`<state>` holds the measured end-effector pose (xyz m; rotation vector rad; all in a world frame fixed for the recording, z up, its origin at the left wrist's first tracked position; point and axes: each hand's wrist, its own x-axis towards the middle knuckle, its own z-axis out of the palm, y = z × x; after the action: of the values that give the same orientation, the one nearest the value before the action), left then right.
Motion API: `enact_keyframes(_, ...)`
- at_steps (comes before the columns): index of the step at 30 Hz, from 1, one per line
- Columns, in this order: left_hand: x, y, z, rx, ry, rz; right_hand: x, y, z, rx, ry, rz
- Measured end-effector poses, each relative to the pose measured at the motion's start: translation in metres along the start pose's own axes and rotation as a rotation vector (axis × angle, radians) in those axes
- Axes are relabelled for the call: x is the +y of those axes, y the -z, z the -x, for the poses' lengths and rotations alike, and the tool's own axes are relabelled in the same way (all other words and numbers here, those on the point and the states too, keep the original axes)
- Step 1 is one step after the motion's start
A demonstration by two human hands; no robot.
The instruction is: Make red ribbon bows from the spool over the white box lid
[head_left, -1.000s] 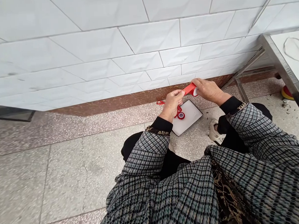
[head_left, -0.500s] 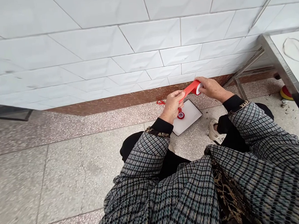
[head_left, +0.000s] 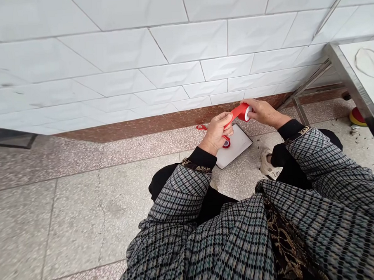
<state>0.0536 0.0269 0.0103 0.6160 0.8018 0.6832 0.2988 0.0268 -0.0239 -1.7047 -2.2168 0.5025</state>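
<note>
My right hand point(head_left: 263, 112) grips a roll of wide red ribbon point(head_left: 243, 112) with a white core, its thumb at the core and its fingers over the top. A short stretch of the ribbon runs down to my left hand point(head_left: 218, 132), which pinches it between thumb and fingers. Below, a smaller red roll point(head_left: 226, 144) with a pale centre lies on a white board point(head_left: 237, 148) with a dark edge, partly hidden by my left hand. A thin red loop point(head_left: 201, 127) shows just left of that hand; what it belongs to is unclear.
A white tiled wall point(head_left: 184, 70) rises in front, above a speckled floor point(head_left: 84, 210). On the right stands a metal-framed table point(head_left: 351, 79) with a thin looped cord point(head_left: 368, 62) on top. A red and yellow object point(head_left: 358, 117) sits beneath it. Small debris dots the floor there.
The ribbon roll and my right hand have shifted slightly left and down, shortening the stretch between my hands. My left hand now covers more of the small roll.
</note>
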Motion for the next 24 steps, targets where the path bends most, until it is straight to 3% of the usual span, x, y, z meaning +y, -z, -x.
enact_keyframes(5,-0.012,-0.001,0.002,-0.017,0.044,-0.059,-0.003,0.005,0.0,0.06,-0.089,-0.168)
enact_keyframes(11,-0.026,-0.008,0.001,0.005,-0.022,-0.093,-0.006,0.004,-0.005,0.124,-0.271,-0.438)
enact_keyframes(19,-0.025,-0.008,-0.001,0.03,-0.112,-0.07,-0.03,-0.004,-0.005,0.08,-0.406,-1.013)
enact_keyframes(24,-0.03,-0.008,-0.003,0.019,-0.097,-0.109,-0.039,-0.005,-0.006,0.111,-0.459,-1.08)
